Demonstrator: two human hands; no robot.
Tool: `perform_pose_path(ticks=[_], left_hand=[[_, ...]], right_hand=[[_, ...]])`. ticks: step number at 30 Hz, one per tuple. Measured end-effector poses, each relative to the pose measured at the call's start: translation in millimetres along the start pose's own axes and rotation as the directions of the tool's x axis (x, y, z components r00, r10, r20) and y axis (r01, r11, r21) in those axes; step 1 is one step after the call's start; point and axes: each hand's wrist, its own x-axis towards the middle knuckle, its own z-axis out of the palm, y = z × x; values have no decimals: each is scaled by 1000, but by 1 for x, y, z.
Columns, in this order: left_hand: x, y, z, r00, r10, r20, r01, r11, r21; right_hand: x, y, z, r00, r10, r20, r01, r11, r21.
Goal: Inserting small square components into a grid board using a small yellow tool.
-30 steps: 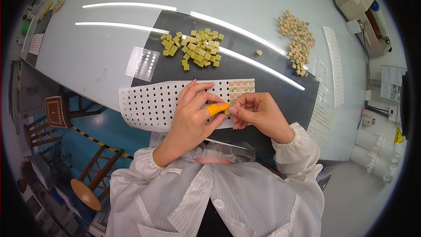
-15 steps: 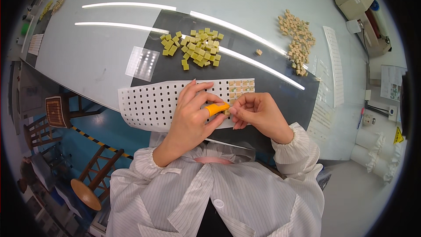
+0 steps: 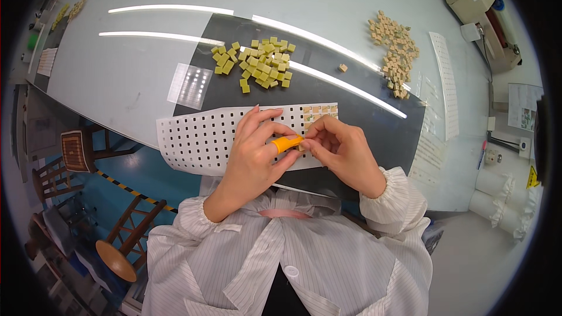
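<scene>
My left hand (image 3: 249,152), an orange finger cover (image 3: 287,143) on its index finger, pinches a small yellowish block (image 3: 301,147) between thumb and index finger. Right against it, my right hand (image 3: 345,149) has thumb and fingers pressed together at the block; what they hold, if anything, is hidden. Both hands are over a white sheet with rows of square holes (image 3: 196,140). Small tan pieces (image 3: 319,109) fill rows at the sheet's right end, partly covered by my right hand.
Beyond the sheet lies a cluster of yellow-green blocks (image 3: 266,61). A pile of tan blocks (image 3: 398,50) is at the far right, with a lone tan block (image 3: 343,68) nearer. Another perforated strip (image 3: 443,82) lies at the right. A wooden stool (image 3: 117,260) stands left, below the table.
My right hand has shifted slightly left and up, closer to the block at my left fingertips. My left hand keeps its pinch.
</scene>
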Motion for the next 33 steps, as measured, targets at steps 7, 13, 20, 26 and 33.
perform_pose_path(ticks=[7, 13, 20, 26, 33], left_hand=[[-1, -3, 1, 1000, 9, 7, -9, 1000, -11], [-1, -3, 0, 1000, 5, 17, -5, 1000, -12], [0, -1, 0, 1000, 14, 6, -14, 1000, -3], [-1, 0, 1, 1000, 3, 0, -3, 1000, -6], [-1, 0, 0, 1000, 3, 7, -3, 1000, -9]], right_hand=[[0, 1, -7, 978, -193, 85, 198, 979, -54], [4, 8, -7, 977, -201, 65, 204, 978, -33], [4, 10, -7, 979, -188, 83, 192, 980, -43], [2, 7, -2, 996, -88, 12, 88, 993, -76], [-1, 9, 5, 917, -276, -288, 180, 930, -319]])
